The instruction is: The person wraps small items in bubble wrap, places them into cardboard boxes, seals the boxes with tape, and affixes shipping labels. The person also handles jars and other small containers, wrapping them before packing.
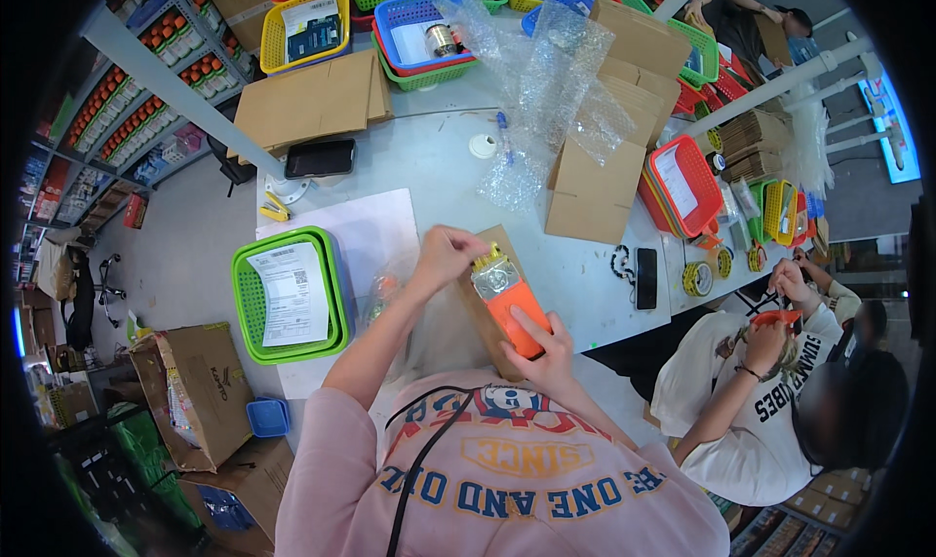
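Observation:
In front of my chest, an orange and silver packet-like item with a yellow top end is tilted over a flat brown cardboard piece. My right hand grips its lower orange part, fingers laid across the front. At the upper end, my left hand is closed with its fingertips at the yellow part; exactly what they pinch is too small to tell. Clear plastic wrap lies beside my left forearm.
Stacked green baskets with a printed sheet stand left. A stapler, dark phone, bubble wrap and open cardboard box lie beyond. Another phone is at right, near a co-worker and red baskets.

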`<action>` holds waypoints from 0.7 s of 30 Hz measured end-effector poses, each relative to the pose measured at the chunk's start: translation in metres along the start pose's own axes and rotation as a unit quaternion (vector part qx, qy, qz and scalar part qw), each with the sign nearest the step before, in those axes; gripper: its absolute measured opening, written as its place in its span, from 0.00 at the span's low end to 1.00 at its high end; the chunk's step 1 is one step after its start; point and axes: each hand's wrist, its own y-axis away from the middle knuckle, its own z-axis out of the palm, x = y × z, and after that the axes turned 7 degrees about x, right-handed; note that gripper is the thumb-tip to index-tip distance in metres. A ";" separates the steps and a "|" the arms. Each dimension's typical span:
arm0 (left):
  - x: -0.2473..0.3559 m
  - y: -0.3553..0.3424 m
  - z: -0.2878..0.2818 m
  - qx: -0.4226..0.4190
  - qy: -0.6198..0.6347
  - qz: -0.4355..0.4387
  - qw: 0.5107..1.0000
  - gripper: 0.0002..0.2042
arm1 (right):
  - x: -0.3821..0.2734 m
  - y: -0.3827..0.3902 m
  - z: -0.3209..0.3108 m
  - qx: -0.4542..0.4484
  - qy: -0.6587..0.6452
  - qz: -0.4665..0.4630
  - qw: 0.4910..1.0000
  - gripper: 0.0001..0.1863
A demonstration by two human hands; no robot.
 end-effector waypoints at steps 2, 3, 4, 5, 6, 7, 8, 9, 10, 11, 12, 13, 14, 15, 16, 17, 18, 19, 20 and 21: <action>-0.008 -0.021 -0.008 0.059 -0.004 0.036 0.998 0.05 | -0.006 -0.006 -0.006 -0.017 0.010 0.021 1.000 0.31; -0.012 -0.035 -0.015 0.078 -0.001 0.036 0.996 0.05 | -0.008 -0.005 -0.011 -0.033 0.021 0.036 0.999 0.31; -0.018 -0.046 -0.017 0.099 0.005 0.032 0.995 0.05 | -0.010 -0.005 -0.015 -0.053 0.033 0.052 0.997 0.30; -0.025 -0.054 -0.016 0.100 -0.022 0.051 0.993 0.05 | -0.012 -0.008 -0.017 -0.073 0.050 0.066 0.994 0.30; -0.032 -0.061 -0.014 0.101 -0.049 0.069 0.991 0.05 | -0.015 -0.013 -0.017 -0.092 0.067 0.079 0.990 0.29; -0.032 -0.066 -0.013 0.099 -0.079 0.089 0.988 0.06 | -0.017 -0.018 -0.015 -0.108 0.083 0.094 0.986 0.29; -0.031 -0.068 -0.009 0.096 -0.079 0.068 0.990 0.07 | -0.020 -0.022 -0.012 -0.105 0.090 0.094 0.986 0.28; -0.034 -0.071 -0.010 0.097 -0.091 0.056 0.990 0.07 | -0.022 -0.026 -0.008 -0.101 0.096 0.095 0.986 0.27; -0.042 -0.074 -0.009 0.098 -0.101 0.042 0.989 0.08 | -0.024 -0.032 -0.005 -0.100 0.105 0.096 0.985 0.26; -0.049 -0.076 -0.006 0.097 -0.112 0.029 0.989 0.08 | -0.026 -0.038 0.000 -0.114 0.134 0.100 0.979 0.26; -0.056 -0.079 -0.004 0.091 -0.111 0.003 0.990 0.09 | -0.027 -0.047 0.005 -0.128 0.162 0.105 0.973 0.25; -0.064 -0.079 -0.003 0.084 -0.111 -0.027 0.990 0.10 | -0.027 -0.052 0.009 -0.145 0.188 0.112 0.965 0.25; -0.071 -0.076 -0.001 0.073 -0.111 -0.059 0.989 0.10 | -0.028 -0.053 0.006 -0.176 0.188 0.125 0.958 0.24; -0.077 -0.075 0.000 0.067 -0.115 -0.072 0.989 0.11 | -0.030 -0.054 0.001 -0.208 0.187 0.137 0.950 0.24; -0.079 -0.077 0.000 0.064 -0.119 -0.081 0.987 0.11 | -0.031 -0.051 -0.005 -0.237 0.185 0.145 0.943 0.23; -0.075 -0.081 0.000 0.065 -0.121 -0.083 0.987 0.11 | -0.031 -0.041 -0.014 -0.236 0.185 0.142 0.943 0.23; -0.073 -0.078 0.003 0.084 -0.133 -0.071 0.985 0.11 | -0.032 -0.021 -0.028 -0.236 0.184 0.139 0.944 0.23; -0.070 -0.078 0.003 0.049 -0.144 -0.086 0.985 0.14 | -0.035 -0.007 -0.038 -0.236 0.183 0.137 0.945 0.23; -0.065 -0.080 0.001 0.014 -0.154 -0.101 0.983 0.16 | -0.038 0.000 -0.040 -0.232 0.198 0.158 0.939 0.23; -0.063 -0.080 0.001 -0.022 -0.165 -0.115 0.979 0.20 | -0.038 -0.003 -0.041 -0.237 0.198 0.161 0.937 0.23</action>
